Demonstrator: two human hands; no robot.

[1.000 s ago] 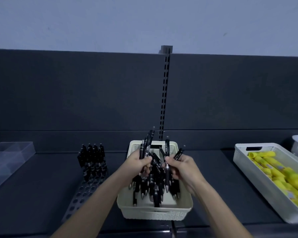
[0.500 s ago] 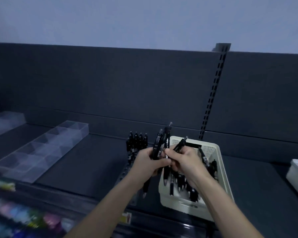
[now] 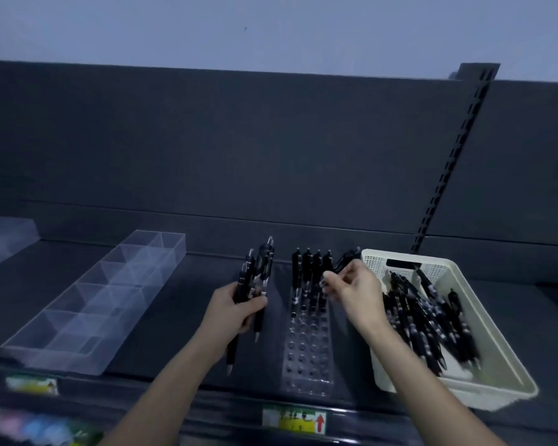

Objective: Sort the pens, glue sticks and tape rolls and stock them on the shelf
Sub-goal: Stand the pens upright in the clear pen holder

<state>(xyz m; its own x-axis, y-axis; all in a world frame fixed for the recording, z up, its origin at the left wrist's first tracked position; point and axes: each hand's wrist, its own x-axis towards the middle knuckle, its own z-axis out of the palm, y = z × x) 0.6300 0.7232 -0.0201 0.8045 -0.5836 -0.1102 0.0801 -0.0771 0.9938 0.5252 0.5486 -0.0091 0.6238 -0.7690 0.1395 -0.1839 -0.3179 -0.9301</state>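
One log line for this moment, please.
step: stocking pens | left hand: holds pen bundle | right hand: pinches single pen by rack | basket: more pens inside

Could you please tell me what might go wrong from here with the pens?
1. The left hand grips a loose bundle of pens, and one hangs lower than the rest; it could slip out.
2. The right hand pinches a pen right beside the row of pens standing in the clear rack and might knock them over.
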